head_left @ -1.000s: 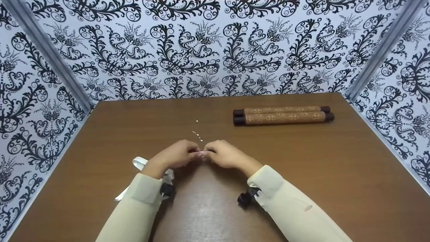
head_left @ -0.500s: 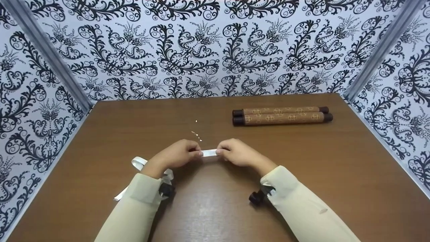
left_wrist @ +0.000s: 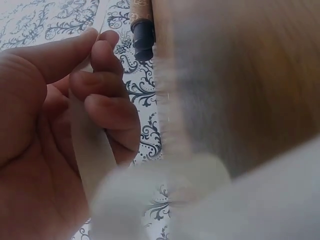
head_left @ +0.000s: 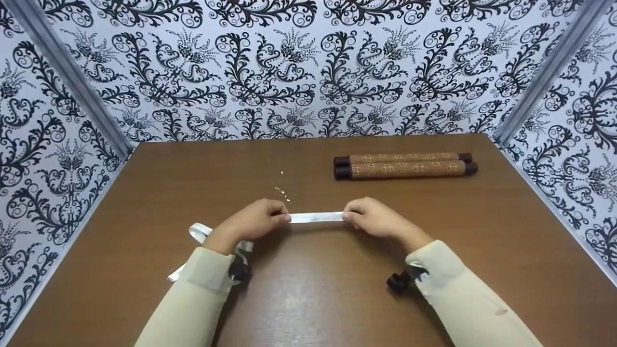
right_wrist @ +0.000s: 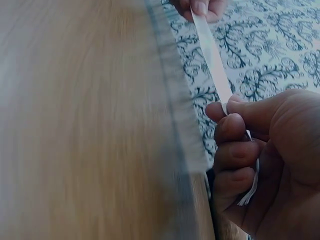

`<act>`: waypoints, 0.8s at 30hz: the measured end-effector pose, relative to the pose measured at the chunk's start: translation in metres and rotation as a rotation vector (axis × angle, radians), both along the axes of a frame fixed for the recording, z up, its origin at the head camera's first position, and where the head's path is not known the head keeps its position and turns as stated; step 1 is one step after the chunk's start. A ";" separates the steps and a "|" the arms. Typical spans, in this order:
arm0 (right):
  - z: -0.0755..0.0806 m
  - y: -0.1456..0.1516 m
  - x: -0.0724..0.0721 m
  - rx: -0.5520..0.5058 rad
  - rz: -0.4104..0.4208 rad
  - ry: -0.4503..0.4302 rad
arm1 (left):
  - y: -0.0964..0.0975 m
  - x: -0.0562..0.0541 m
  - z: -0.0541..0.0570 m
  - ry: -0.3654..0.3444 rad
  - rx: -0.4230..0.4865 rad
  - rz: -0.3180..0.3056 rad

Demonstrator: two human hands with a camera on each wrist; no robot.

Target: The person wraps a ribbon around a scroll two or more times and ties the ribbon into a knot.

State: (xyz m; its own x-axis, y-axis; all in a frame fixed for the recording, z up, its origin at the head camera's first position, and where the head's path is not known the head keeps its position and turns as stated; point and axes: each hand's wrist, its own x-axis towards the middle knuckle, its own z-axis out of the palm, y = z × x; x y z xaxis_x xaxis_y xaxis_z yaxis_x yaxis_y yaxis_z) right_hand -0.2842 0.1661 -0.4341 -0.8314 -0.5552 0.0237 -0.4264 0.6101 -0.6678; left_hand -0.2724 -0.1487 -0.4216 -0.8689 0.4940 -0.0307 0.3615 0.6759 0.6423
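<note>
A white ribbon is stretched nearly level between my two hands above the table. My left hand pinches it between thumb and fingers; in the left wrist view the ribbon runs on down through the palm and loops in a blur near the camera. At the other end my right hand pinches the ribbon, its short frayed tail curling out inside the palm in the right wrist view. More of the white ribbon lies in loops beside and beneath the left wrist, partly hidden by the sleeve.
Two brown patterned rolls with dark ends lie side by side at the back right of the wooden table. Small white scraps are scattered just beyond the hands. Patterned walls enclose the back and sides.
My right hand has moved right, away from the left hand, and the ribbon stretch between them has grown longer. My left hand has stayed almost in place.
</note>
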 end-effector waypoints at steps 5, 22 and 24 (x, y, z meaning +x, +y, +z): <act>-0.004 0.024 0.000 0.047 -0.012 -0.019 | -0.001 0.000 0.000 -0.042 0.017 0.037; 0.002 0.087 -0.008 0.167 -0.073 -0.129 | -0.007 -0.001 -0.006 -0.072 0.000 0.126; 0.004 0.092 -0.009 0.188 -0.088 -0.149 | -0.006 0.000 -0.005 -0.064 -0.014 0.132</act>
